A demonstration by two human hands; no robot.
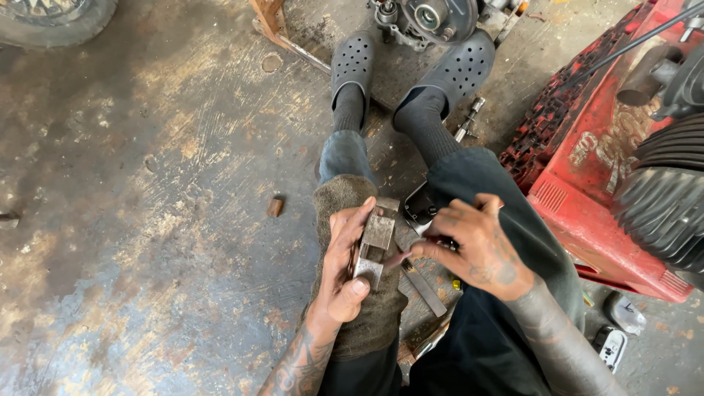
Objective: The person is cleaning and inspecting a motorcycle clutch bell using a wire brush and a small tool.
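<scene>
metal part (375, 246) on rag (367, 293) over left knee | left hand (345, 268) clasped round it | right hand (480, 249) just right, fingers pinching small piece | step: fitting | next: steady alignment

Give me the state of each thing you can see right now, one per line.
Left hand: fingers closed around the metal block, over the left thigh.
Metal block: held, rusty and worn.
Right hand: fingers pinched on a small dark piece at the block's edge.
Grey cloth: draped over the left thigh, under the left hand.
Flat metal bar: lying loose between the legs.
Red machine body: on the floor, at the right leg.
</scene>
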